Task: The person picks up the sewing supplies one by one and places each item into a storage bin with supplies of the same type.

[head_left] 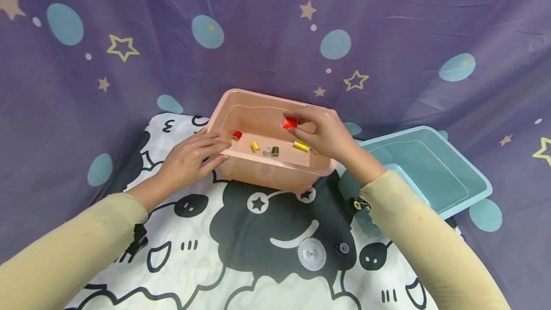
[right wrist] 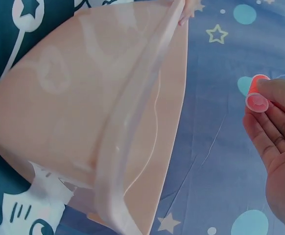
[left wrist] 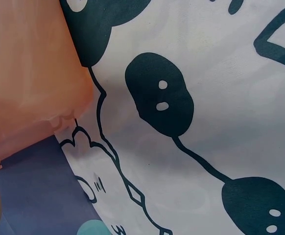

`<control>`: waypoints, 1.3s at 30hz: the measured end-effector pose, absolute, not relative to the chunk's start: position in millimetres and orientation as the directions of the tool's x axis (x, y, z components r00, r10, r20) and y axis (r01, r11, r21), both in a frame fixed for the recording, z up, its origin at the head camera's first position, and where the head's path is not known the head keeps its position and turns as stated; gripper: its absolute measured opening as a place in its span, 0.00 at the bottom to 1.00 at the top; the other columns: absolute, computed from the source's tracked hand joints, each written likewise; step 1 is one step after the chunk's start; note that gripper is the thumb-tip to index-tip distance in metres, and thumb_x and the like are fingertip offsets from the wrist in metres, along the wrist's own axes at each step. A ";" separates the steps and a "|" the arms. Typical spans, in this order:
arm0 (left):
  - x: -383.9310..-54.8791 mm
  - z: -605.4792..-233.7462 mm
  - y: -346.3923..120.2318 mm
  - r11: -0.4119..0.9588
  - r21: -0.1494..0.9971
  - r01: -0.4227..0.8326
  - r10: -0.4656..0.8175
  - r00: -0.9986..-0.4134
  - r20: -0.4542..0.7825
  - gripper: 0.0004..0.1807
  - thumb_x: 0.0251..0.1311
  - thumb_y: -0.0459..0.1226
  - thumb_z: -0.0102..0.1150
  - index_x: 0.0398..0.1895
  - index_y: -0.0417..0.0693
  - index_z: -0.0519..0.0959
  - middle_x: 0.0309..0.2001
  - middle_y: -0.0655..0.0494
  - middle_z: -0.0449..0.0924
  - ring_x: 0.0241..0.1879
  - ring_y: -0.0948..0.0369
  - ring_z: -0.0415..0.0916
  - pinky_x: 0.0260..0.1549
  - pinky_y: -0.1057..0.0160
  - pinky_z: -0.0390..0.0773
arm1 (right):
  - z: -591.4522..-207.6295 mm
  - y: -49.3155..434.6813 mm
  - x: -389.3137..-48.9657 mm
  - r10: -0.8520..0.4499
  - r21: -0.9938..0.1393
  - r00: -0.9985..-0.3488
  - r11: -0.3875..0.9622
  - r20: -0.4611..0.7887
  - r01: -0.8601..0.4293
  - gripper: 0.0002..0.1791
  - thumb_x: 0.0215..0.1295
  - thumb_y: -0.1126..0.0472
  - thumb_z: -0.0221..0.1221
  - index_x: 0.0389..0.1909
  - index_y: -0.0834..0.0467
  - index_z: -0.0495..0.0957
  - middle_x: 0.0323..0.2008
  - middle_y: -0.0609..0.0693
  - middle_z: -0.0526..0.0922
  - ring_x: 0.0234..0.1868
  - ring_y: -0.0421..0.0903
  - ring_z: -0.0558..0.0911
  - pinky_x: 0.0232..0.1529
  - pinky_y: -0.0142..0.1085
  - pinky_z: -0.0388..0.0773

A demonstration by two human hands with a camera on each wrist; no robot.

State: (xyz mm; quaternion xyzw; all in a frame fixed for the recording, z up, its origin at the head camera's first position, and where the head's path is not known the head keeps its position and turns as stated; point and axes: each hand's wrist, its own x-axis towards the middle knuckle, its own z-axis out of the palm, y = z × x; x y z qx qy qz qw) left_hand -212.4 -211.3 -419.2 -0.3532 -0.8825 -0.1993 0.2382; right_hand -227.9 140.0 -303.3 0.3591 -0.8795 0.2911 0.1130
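In my right hand (head_left: 329,130), a small orange-red thread spool (head_left: 290,123) is pinched between thumb and fingers above the peach bin (head_left: 258,169). The right wrist view shows the same spool (right wrist: 258,93) with its round end facing the camera. My left hand (head_left: 189,157) rests on the bin's front-left rim, its fingers extended over the edge. Inside the bin lie a red spool (head_left: 237,135), a yellow spool (head_left: 255,147), a white spool (head_left: 268,150), a dark green spool (head_left: 275,151) and a longer yellow spool (head_left: 301,146).
A teal bin (head_left: 467,202) stands at the right, partly behind my right forearm. On the patterned cloth nearer me lie a round whitish disc (head_left: 312,254) and a dark spool (head_left: 342,249). A purple curtain (head_left: 267,61) hangs behind the bins.
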 end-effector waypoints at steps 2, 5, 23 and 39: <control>-211.9 -419.1 -211.5 0.676 0.186 0.713 0.528 -0.644 0.554 0.22 0.65 0.44 0.75 0.60 0.48 0.88 0.61 0.49 0.87 0.67 0.44 0.79 0.80 0.48 0.63 | -301.9 138.7 -233.8 -0.568 -0.440 -0.726 0.578 0.388 -0.687 0.20 0.69 0.65 0.71 0.60 0.61 0.87 0.53 0.54 0.90 0.50 0.49 0.90 0.56 0.47 0.89; -211.8 -418.8 -211.8 0.679 0.183 0.711 0.529 -0.646 0.550 0.22 0.65 0.44 0.75 0.61 0.49 0.88 0.61 0.48 0.87 0.67 0.44 0.79 0.80 0.49 0.63 | -301.0 137.8 -242.1 -0.572 -0.452 -0.738 0.586 0.358 -0.673 0.19 0.70 0.64 0.71 0.60 0.61 0.87 0.52 0.55 0.90 0.50 0.50 0.90 0.56 0.48 0.89; -210.2 -416.9 -210.4 0.670 0.182 0.719 0.525 -0.633 0.569 0.22 0.63 0.41 0.76 0.60 0.47 0.89 0.60 0.48 0.88 0.66 0.43 0.80 0.79 0.47 0.65 | -323.1 143.6 -285.0 -0.591 -0.456 -0.797 0.680 0.122 -0.574 0.17 0.72 0.64 0.69 0.60 0.60 0.86 0.50 0.54 0.91 0.50 0.49 0.90 0.59 0.47 0.87; -211.6 -421.0 -211.9 0.639 0.156 0.753 0.532 -0.579 0.618 0.22 0.62 0.40 0.77 0.59 0.45 0.89 0.58 0.45 0.88 0.64 0.42 0.82 0.79 0.47 0.65 | -336.4 138.4 -306.8 -0.580 -0.373 -0.814 0.758 -0.013 -0.534 0.19 0.71 0.62 0.70 0.61 0.61 0.85 0.50 0.54 0.91 0.52 0.51 0.89 0.60 0.46 0.87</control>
